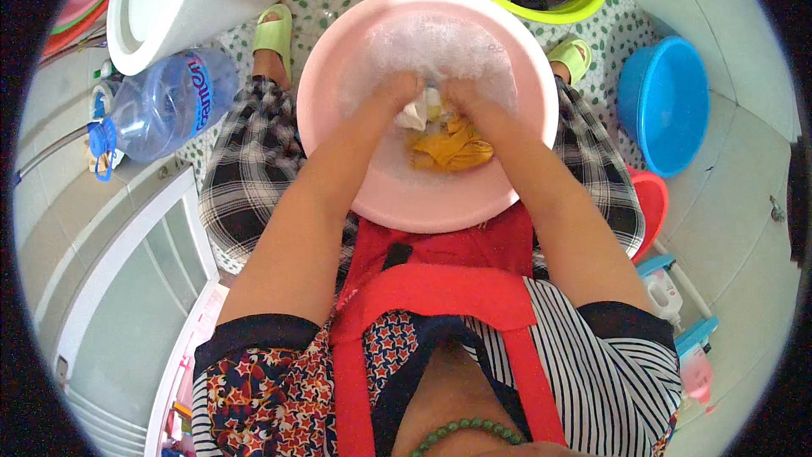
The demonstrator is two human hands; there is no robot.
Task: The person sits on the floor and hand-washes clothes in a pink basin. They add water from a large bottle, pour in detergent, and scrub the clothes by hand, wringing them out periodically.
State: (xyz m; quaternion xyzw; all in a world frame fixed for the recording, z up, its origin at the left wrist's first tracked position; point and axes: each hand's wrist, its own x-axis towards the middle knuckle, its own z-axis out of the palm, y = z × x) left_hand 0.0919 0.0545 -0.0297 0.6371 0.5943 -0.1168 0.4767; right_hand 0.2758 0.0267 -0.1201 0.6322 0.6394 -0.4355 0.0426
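A pink basin (321,110) of soapy water stands between my knees, with white foam (431,46) thickest at its far side. Both hands are down in it, close together, their fingers partly sunk in the suds. My left hand (401,89) is closed on a white bit of wet cloth (412,115). Just to its right, my right hand (462,95) grips a mustard-yellow cloth (452,149), whose bunched part trails in the water toward me. Some paler yellow shows between the hands. Whether white and yellow belong to one garment, I cannot tell.
A lime-green tub (596,0) of dark clothes sits at the far right. A blue basin (630,110) leans near the right wall, a red one (650,207) below it. On the left are a large clear water bottle (169,106) and a white bucket (194,0).
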